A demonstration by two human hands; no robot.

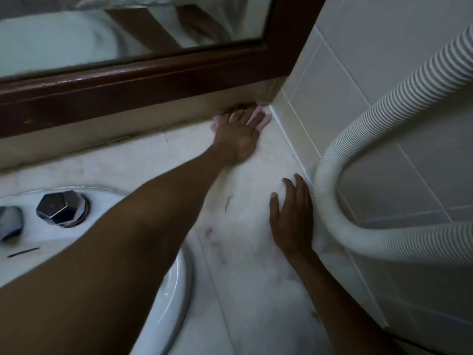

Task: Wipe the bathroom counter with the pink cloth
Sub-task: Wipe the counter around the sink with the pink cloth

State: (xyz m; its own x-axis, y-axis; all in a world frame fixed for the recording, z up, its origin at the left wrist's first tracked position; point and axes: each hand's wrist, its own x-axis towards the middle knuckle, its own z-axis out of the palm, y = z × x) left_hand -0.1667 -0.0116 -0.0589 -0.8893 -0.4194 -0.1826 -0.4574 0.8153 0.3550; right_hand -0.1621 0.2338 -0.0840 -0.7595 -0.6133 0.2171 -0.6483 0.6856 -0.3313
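Observation:
My left hand (238,135) reaches to the far corner of the white marble counter (245,201), where the mirror frame meets the tiled wall. It presses flat on the pink cloth (265,118), which shows only between and beside the fingers. My right hand (291,216) lies palm down on the counter nearer to me, holding nothing. Its outer edge touches the white ribbed hose (330,165).
A white sink (176,290) with a dark faceted tap knob (61,207) sits at the left under my left forearm. A dark wooden mirror frame (143,83) runs along the back. The tiled wall (384,149) and the looping hose bound the right side.

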